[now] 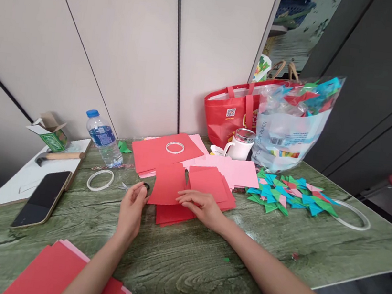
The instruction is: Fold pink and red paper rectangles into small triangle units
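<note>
Head view: reference is the red paper stack [168,215] on the table [181,256]. Nearer, left of stack: red-and-pink pile [40,273]. Over stack: red sheet [169,182], left hand [132,206] pinching its near-left corner; right hand [200,206] fingers at its near-right corner, can't tell if gripping. Right of stack: folded paper pieces [278,192]. Behind stack: pink sheets [239,172], then white mug [241,146], red bag [223,121].

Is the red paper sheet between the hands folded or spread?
Spread: the red paper sheet shows a broad face between the left hand and right hand, with no fold visible. Faint creases: cannot tell.
</note>
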Demonstrator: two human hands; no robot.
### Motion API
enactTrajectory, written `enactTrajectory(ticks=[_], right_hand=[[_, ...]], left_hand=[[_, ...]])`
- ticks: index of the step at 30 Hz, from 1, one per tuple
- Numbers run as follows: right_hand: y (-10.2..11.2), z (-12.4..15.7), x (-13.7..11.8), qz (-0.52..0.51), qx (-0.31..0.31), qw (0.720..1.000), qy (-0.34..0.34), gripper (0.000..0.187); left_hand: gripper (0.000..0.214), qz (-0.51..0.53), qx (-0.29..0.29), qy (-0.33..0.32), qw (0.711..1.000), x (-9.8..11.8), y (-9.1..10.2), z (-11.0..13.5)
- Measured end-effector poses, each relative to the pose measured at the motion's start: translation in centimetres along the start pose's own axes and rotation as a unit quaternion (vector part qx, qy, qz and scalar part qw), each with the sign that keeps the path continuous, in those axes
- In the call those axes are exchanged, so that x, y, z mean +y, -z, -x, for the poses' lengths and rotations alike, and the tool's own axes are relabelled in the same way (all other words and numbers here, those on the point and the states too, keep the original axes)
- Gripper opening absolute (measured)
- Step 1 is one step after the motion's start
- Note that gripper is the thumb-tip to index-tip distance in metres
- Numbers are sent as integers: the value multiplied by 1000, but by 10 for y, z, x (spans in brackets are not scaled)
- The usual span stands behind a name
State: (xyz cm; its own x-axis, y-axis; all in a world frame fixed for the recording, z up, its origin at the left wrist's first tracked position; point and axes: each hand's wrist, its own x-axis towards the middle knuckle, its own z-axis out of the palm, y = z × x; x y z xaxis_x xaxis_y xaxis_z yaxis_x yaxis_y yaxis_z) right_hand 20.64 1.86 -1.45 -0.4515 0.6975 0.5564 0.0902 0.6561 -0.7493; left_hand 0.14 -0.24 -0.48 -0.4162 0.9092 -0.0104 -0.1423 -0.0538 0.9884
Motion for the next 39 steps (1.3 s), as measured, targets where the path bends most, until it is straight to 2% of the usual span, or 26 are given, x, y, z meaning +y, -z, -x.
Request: enactTrajectory(ticks=[2,5,7,9,12,15,17,20,23,26,31,39], right_hand=[[1,-1,-7,-69,-25,996,-49,18],[4,-2,-15,-170,-79,973,-137,20],[5,-2,-18,-201,-106,956,-185,22],[6,-2,-18,-212,-114,948,-211,24],[7,-3,-17,-200,-64,961,-178,22],[7,-4,-15,-119,29,987,-107,16],[5,-4,-13,-68,67,991,-94,14],[0,-2,-7,-60,72,986,-141,17],[-5,2,0,-65,67,979,-181,18],[-7,4,5,-55,95,980,-166,17],[-3,2,6,-16,120,983,-141,22],[1,0,0,11,86,988,-131,21]], left_hand=[[28,94,1,80,992,3,-1,-2],[26,140,2,128,982,8,-2,-1],[37,132,5,147,980,11,-3,2],[57,125,-4,146,981,14,-2,5],[77,138,-77,100,982,17,-2,10],[68,134,-171,81,973,22,-5,16],[59,120,-199,86,969,24,-8,21],[55,113,-204,87,968,25,-11,25],[47,106,-185,79,974,23,-12,26],[50,85,-183,68,977,21,-11,25],[56,56,-228,68,970,21,-11,24],[46,55,-216,75,972,19,-9,21]])
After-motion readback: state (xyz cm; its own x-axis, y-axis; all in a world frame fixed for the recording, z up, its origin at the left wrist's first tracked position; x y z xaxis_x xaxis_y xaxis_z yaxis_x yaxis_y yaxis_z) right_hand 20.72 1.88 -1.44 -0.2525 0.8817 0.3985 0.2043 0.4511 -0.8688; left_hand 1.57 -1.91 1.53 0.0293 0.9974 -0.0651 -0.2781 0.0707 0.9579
